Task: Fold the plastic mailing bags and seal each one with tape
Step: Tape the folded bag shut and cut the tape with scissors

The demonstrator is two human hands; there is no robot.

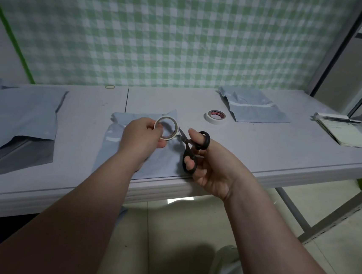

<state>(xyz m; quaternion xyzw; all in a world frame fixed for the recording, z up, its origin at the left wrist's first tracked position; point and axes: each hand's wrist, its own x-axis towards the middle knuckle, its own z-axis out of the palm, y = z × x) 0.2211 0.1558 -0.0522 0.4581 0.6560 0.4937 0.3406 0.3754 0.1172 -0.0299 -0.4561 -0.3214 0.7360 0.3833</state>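
Head view, mid-frame: the left hand has its grip pinched on the tape roll and the right hand has its grip curled through the scissors over the folded bag on the bench, so snipping the tape looks next.

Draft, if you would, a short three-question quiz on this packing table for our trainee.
1. True or false: the right hand holds the black-handled metal scissors.
2. The left hand holds: A a stapler; B a thin white ring-shaped roll of tape; C a glue stick.
3. How many rolls of tape lie on the pale grey table, in no hand?
Key: 1 true. 2 B. 3 one, the white roll with a red-printed core, left of the folded grey plastic mailing bag.
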